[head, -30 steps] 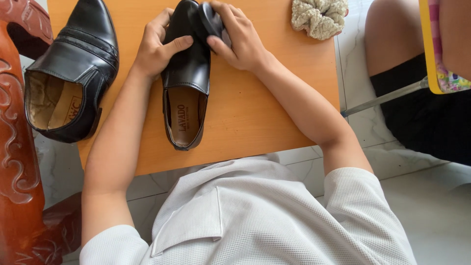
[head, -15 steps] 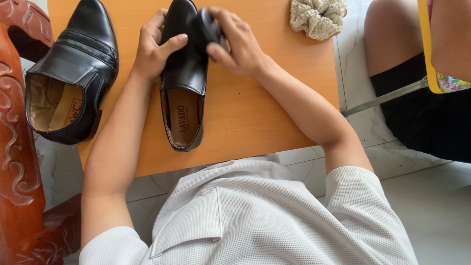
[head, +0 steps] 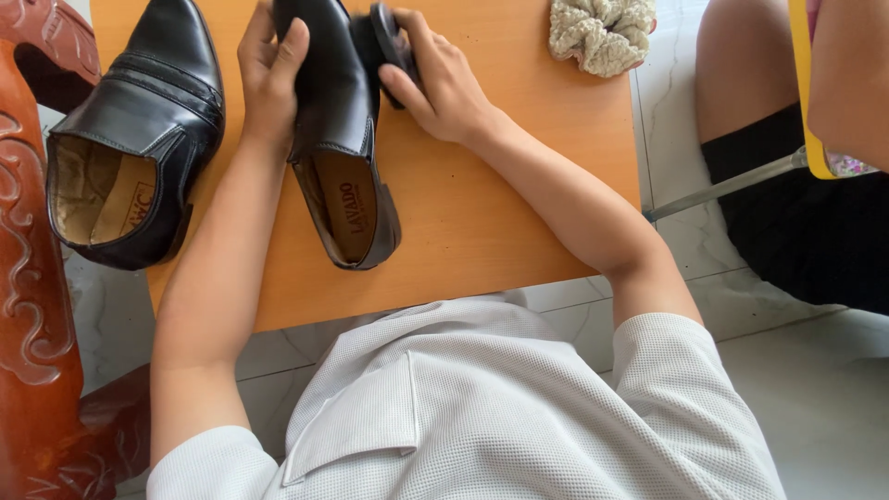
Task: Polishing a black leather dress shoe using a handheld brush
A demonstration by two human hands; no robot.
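Note:
A black leather shoe lies on the orange wooden table, heel toward me. My left hand grips its left side near the toe. My right hand holds a small black polish applicator pressed against the shoe's right side near the toe. A second black shoe rests at the table's left edge, its tan lining showing.
A cream scrunchie lies at the table's far right corner. A carved red-brown wooden chair stands on the left. Another person's leg and dark shorts are on the right, over pale floor tiles.
The shoe and both hands have shifted slightly toward the far edge, and my right hand has slid the applicator further up the shoe's side.

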